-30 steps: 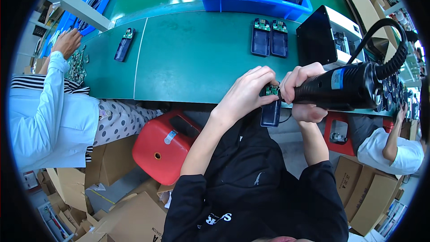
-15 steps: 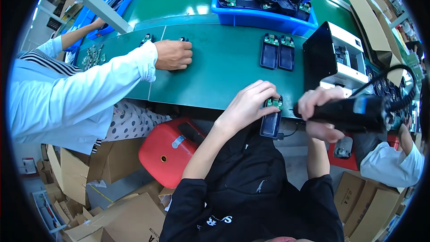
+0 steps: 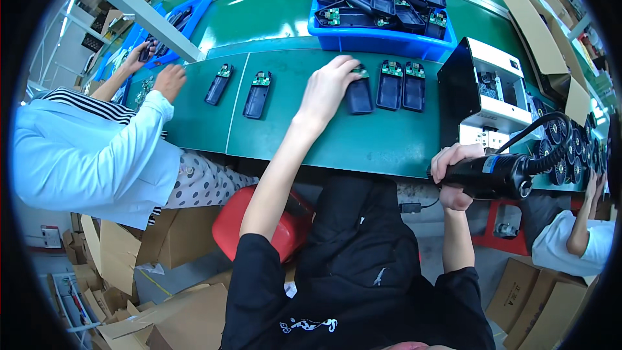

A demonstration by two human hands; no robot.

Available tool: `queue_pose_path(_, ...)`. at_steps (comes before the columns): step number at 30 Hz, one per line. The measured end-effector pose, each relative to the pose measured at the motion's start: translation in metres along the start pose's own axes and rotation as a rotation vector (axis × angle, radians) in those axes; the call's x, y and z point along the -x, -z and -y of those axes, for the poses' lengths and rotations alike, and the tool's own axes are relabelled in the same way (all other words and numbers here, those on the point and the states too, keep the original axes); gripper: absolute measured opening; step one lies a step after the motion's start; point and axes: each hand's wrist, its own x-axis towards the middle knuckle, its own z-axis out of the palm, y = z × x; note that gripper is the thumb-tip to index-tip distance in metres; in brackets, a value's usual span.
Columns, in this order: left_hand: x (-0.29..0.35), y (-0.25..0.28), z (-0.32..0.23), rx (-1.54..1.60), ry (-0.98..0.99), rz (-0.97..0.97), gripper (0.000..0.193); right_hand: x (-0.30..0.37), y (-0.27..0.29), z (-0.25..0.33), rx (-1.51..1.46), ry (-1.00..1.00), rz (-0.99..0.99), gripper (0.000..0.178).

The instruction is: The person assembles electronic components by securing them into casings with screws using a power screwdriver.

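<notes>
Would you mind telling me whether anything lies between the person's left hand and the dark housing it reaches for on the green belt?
Nothing visible does: the left hand already rests on the dark housing.

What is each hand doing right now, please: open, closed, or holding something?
Left hand: open, fingers resting on a dark handset shell on the green belt.
Right hand: closed in a grip around the black electric screwdriver.
</notes>
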Motion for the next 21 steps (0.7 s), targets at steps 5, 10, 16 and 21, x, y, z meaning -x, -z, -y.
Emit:
queue_pose_path(5,-0.024,-0.016,-0.01,0.041,-0.054,-0.031,0.025,-0.002,-0.003,-0.003,-0.043,0.046,0.03,0.063)
queue_pose_path(10,-0.013,0.005,0.001,-0.014,-0.061,0.024,0.027,-0.001,-0.007,0.005,0.038,-0.036,-0.05,0.073)
queue_pose_path(16,0.011,0.124,0.061,-0.135,0.08,0.196,0.029,0.001,-0.003,0.004,0.146,-0.043,-0.044,0.082)
queue_pose_path(21,0.042,0.153,0.088,-0.155,0.114,0.202,0.03,0.0,-0.004,0.001,0.154,-0.042,-0.029,0.082)
